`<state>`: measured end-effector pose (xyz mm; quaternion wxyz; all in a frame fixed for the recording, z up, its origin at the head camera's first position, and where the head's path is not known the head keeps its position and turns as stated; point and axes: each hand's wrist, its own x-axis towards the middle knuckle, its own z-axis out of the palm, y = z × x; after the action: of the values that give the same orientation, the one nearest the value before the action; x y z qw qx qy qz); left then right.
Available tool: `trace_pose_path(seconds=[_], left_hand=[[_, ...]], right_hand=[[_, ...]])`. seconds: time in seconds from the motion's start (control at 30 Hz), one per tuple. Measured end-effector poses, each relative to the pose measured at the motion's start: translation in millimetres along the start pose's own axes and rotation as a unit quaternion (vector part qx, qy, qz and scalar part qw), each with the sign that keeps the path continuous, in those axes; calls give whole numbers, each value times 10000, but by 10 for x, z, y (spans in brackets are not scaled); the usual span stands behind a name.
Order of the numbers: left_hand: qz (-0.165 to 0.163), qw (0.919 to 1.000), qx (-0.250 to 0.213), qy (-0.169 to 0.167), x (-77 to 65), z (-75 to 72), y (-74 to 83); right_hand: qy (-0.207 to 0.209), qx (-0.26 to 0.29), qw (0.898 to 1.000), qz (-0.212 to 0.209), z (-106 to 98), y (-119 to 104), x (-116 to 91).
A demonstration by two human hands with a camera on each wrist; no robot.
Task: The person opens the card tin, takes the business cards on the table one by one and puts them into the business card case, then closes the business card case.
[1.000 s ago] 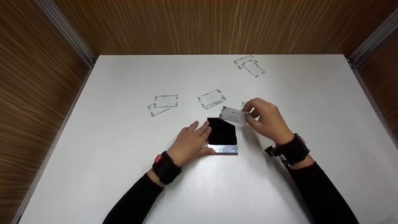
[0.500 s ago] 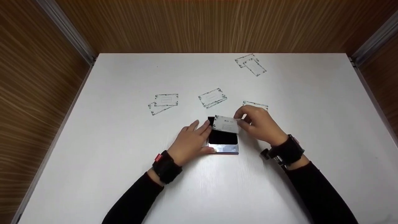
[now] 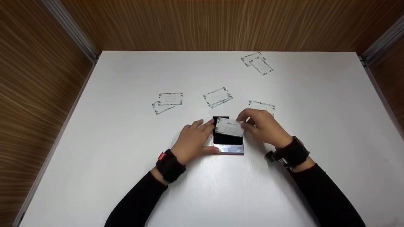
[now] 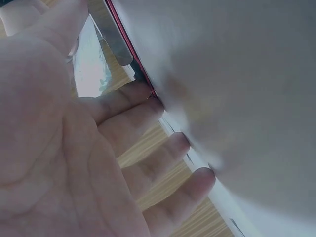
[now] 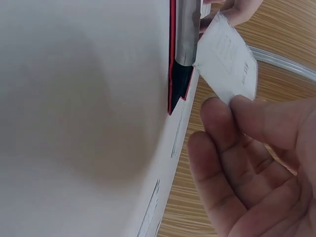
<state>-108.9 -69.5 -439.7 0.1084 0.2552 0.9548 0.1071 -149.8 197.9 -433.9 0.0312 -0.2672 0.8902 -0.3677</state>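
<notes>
A business card holder [image 3: 230, 149] with a silver band, black inside and red edge lies on the white table in the head view. My left hand [image 3: 193, 137] steadies it from the left, its thumb on the silver band and fingertips along the side. Straight, spread fingers [image 4: 175, 190] show in the left wrist view. My right hand [image 3: 263, 127] pinches a white business card [image 3: 228, 129] with a leaf pattern by its right end, between thumb and forefinger. The card overlaps the holder's black part in the head view; in the right wrist view, the card [image 5: 229, 61] is tilted.
Other leaf-bordered cards lie on the table [image 3: 110, 142]: an overlapping pair [image 3: 170, 99] at left, cards [image 3: 217, 97] behind the holder, a pair [image 3: 261, 65] at the back, and another card [image 3: 262, 104] partly behind my right hand. Wood-grain panels [image 3: 202, 25] stand around the table.
My right hand has brought the pinched card left and toward me, over the holder, uncovering the card behind the hand. My left hand has stayed on the holder.
</notes>
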Motion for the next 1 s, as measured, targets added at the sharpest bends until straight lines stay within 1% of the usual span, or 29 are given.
trace_pose_path(seconds=[0.13, 0.3, 0.57, 0.77, 1.0], left_hand=[[-2, 9999, -116, 24, 9, -3, -3], [-15, 9999, -152, 4, 13, 1, 0], [8, 9999, -123, 8, -9, 1, -6], [35, 10000, -71, 6, -7, -6, -2], [37, 10000, -16, -43, 1, -4, -2]], right_hand=[[-106, -129, 9998, 63, 9, -4, 0], [-243, -273, 9993, 34, 35, -15, -2], [-635, -516, 9966, -131, 80, -46, -8], [-759, -686, 9945, -227, 94, -47, -19], [-1048, -864, 9905, -203, 125, -83, -43]])
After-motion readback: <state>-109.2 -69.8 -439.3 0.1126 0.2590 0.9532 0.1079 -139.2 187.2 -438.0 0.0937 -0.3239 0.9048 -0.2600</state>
